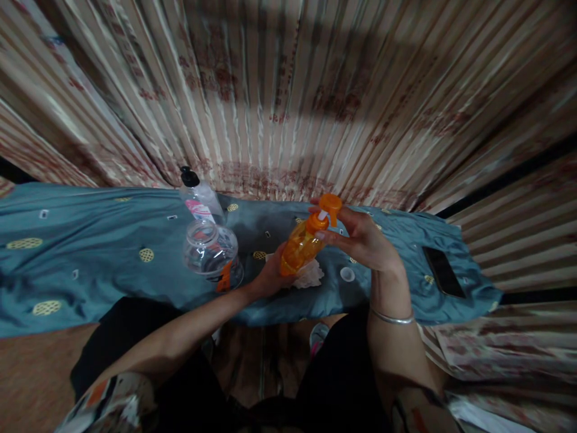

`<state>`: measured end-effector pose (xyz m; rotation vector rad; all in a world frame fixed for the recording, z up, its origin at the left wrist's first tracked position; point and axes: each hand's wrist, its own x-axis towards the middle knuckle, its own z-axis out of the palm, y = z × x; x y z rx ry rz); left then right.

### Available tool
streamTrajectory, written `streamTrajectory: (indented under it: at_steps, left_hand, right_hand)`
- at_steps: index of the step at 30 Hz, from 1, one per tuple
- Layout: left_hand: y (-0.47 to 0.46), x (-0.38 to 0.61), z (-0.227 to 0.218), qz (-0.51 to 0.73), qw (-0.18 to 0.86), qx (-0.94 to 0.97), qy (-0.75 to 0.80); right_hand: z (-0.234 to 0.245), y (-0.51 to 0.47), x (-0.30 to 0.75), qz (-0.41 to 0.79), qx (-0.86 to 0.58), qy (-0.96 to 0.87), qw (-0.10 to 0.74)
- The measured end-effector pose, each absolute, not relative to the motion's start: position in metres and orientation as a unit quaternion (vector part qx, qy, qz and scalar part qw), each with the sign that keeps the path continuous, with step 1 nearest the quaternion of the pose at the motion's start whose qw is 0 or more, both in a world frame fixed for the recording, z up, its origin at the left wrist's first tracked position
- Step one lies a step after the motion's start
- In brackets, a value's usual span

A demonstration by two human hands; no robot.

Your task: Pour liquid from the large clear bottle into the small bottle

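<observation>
Dark-clad knees [338,367] frame the bottom of the picture, a shoe [318,338] showing between them, as two bare forearms reach toward the center, a silvery bangle [391,319] circling the right wrist. Just right of center, the left hand [271,275] wraps its fingers around the lower body of an amber pump bottle [298,249], while the right hand [360,237] appears to pinch the neck between thumb and fingers. The bottle leans, its long axis running from the base at lower left to the orange pump head [330,204] at upper right; the right hand is nearer to that head, the left to the base. A crumpled white cloth [311,275] lies below the bottle on the fabric-covered bench [106,270], a small white cap [347,274] near it and a dark phone [444,272] toward the right. Left of center stands a clear open-mouthed jar [210,252], partly hiding a black-topped bottle [201,198] behind it. Patterned curtains [279,90] fill the background. The pump head masks part of the right fingers; the left fingertips, the label print and the bottle's contents are hard to make out.
</observation>
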<state>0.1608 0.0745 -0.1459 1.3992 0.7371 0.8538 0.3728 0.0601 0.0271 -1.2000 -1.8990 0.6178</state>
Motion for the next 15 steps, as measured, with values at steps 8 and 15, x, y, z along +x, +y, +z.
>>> streamTrajectory:
  at_steps: [8, 15]
  left_hand:
    - [0.079, 0.159, -0.157, 0.383, 0.600, 0.625, 0.321]
    - [0.079, 0.161, -0.161, 0.405, 0.611, 0.610, 0.300]
  right_hand:
    - [0.027, 0.060, 0.368, 0.175, -0.516, -0.733, 0.407]
    - [0.030, 0.059, 0.371, 0.201, -0.496, -0.741, 0.406]
